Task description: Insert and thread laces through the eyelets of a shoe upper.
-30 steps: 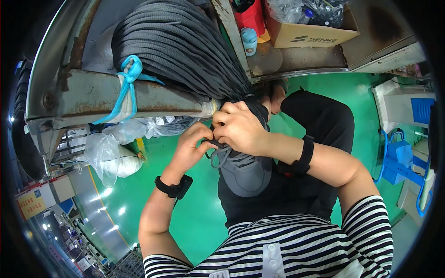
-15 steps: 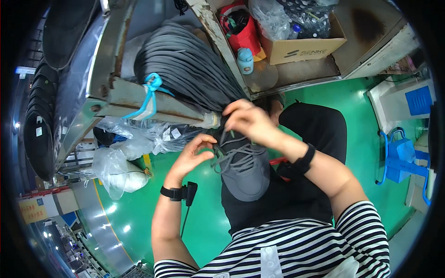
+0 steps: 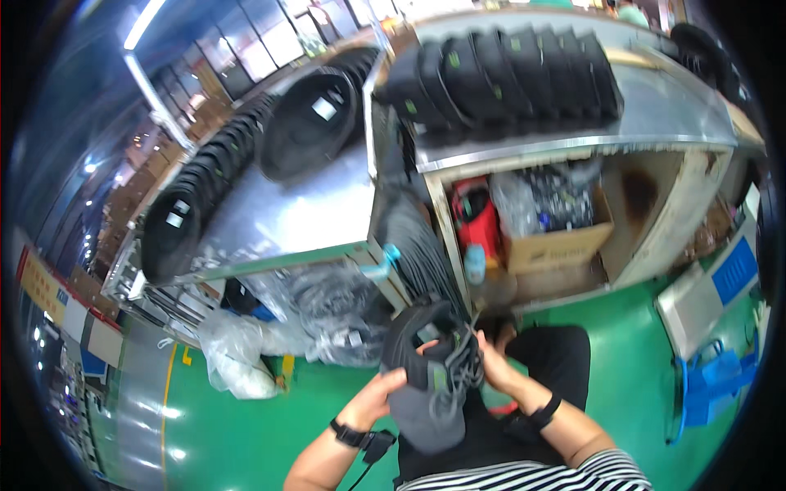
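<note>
A dark grey lace-up shoe (image 3: 426, 409) sits over my lap, toe towards me, its opening facing up and away. My left hand (image 3: 378, 397) is closed on the shoe's left side, thumb along the upper; its other fingers are mostly hidden. On the opposite side my right hand (image 3: 497, 368) grips the shoe by the laces and collar. The grey laces (image 3: 454, 389) look loose and blurred. Just beyond the shoe hangs a thick bundle of dark grey cords (image 3: 416, 254).
A metal table (image 3: 286, 225) carrying rows of black curved pieces (image 3: 217, 159) stands at left. More such pieces (image 3: 499, 78) line the right bench. Below it are a cardboard box (image 3: 561, 250), a red container (image 3: 477, 221) and a light blue bottle (image 3: 475, 266). Clear plastic bags (image 3: 233, 352) hang at left.
Both hands have moved from the laces onto the shoe's sides. The shoe's opening now shows. My view has tilted up, bringing more of the tables in.
</note>
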`<state>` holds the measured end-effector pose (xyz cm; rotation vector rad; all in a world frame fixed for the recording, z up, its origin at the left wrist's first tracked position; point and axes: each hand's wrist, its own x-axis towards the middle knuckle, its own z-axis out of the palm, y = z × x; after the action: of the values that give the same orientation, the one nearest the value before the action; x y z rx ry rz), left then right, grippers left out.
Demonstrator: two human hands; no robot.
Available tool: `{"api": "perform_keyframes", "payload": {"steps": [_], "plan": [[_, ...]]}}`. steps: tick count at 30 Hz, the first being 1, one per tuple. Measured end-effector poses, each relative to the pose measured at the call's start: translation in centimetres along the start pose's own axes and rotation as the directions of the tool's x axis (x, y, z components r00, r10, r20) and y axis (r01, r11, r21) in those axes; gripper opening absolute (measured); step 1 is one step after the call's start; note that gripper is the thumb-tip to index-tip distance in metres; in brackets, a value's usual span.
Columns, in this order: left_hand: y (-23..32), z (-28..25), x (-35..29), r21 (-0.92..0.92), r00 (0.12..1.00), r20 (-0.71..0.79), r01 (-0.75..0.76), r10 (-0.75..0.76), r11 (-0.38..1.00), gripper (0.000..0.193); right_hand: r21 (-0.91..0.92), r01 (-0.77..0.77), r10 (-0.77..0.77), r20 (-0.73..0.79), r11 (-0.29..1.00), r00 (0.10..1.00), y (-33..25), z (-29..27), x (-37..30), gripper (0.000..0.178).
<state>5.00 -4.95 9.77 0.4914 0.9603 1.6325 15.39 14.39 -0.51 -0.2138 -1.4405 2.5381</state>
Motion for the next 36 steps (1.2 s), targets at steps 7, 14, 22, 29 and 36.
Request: {"api": "perform_keyframes", "payload": {"steps": [7, 14, 22, 29, 36], "plan": [[16.1, 14.1, -4.9, 0.989, 0.847, 0.143, -0.140, 0.512, -0.044, 0.049, -0.340, 0.168, -0.117, 0.165, 0.925, 0.979, -11.4, 1.0, -1.6, 0.033], [30.3, 4.0, 14.6, 0.531, 0.777, -0.125, 0.578, 0.617, -0.620, 0.067, -0.554, 0.131, -0.173, -0.024, 0.822, 0.985, -15.0, -5.0, -4.0, 0.030], [37.2, -6.5, 33.8, 0.405, 0.945, -0.251, 0.300, 0.210, -0.864, 0.084, -0.920, 0.367, -0.957, -0.026, 0.137, 0.290, -30.4, -12.9, -0.7, 0.028], [32.2, 0.1, 20.3, 0.896, 0.960, 0.156, -0.039, 0.231, -0.441, 0.084, -0.950, 0.111, -0.725, -0.144, 0.291, 0.674, -42.7, -18.9, 6.0, 0.034], [20.4, 9.9, 6.4, 0.840, 0.622, 0.511, -0.214, 0.593, -0.499, 0.037, -0.849, 0.474, -0.965, -0.263, 0.234, 0.006, -40.0, -16.4, 1.3, 0.018]]}}
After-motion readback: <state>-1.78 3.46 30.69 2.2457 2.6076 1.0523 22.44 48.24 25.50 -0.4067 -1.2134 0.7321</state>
